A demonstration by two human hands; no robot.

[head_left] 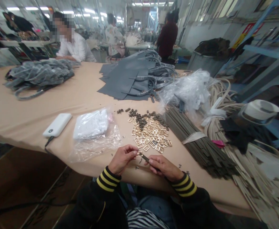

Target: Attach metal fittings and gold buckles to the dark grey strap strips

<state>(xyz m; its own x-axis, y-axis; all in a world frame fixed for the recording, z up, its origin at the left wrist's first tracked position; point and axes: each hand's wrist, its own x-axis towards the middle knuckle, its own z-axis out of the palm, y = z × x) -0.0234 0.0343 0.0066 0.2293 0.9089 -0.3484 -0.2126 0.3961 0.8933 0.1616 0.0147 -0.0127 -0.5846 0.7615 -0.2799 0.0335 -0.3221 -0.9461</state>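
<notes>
Between thumb and fingers, my left hand (124, 158) pinches a small gold buckle (139, 154) near the table's front edge. My right hand (163, 166) is closed on a dark olive strap (145, 158), whose end meets the buckle. Whether the strap passes through the buckle is too small to tell. Just beyond my hands lies a heap of gold buckles (151, 135), with small dark strap loops (141, 121) along its far side. To the right rests a bundle of dark olive straps (196, 146) with a pale band around it.
Left of the buckles are a clear plastic bag (93, 125) with white contents and a white power bank (57, 125) with a cable. Grey panels with straps (129, 76) and a wrapped strap pile (40, 74) lie farther back. Beige straps (254, 187) crowd the right. People are beyond the table.
</notes>
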